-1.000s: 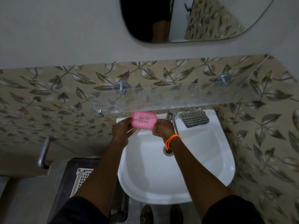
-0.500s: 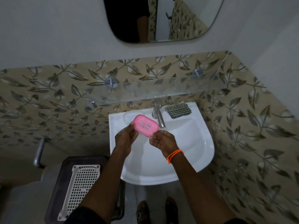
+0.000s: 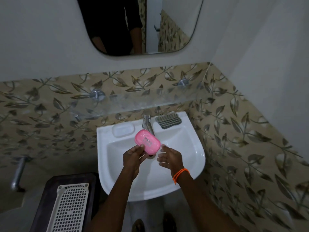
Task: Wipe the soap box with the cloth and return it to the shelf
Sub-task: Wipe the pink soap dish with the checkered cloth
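Observation:
A pink soap box (image 3: 148,142) with a slotted face is held over the white sink (image 3: 187,166), tilted. My left hand (image 3: 133,156) grips its near-left edge. My right hand (image 3: 168,156) is just to the right of the box, fingers spread, touching nothing. A checked cloth (image 3: 168,121) lies folded on the sink's back right rim, beside the tap (image 3: 148,123). The clear glass shelf (image 3: 142,101) runs along the tiled wall above the sink and has nothing on it.
A moulded soap recess (image 3: 123,130) sits on the sink's back left rim. Bottom left stands a dark stool (image 3: 50,190) with a white perforated basket (image 3: 70,210). A metal pipe (image 3: 17,173) sticks out of the left wall. A mirror (image 3: 137,24) hangs above.
The soap box has come down from under the shelf to over the basin. My right hand has let go of it and opened; only my left hand holds it now.

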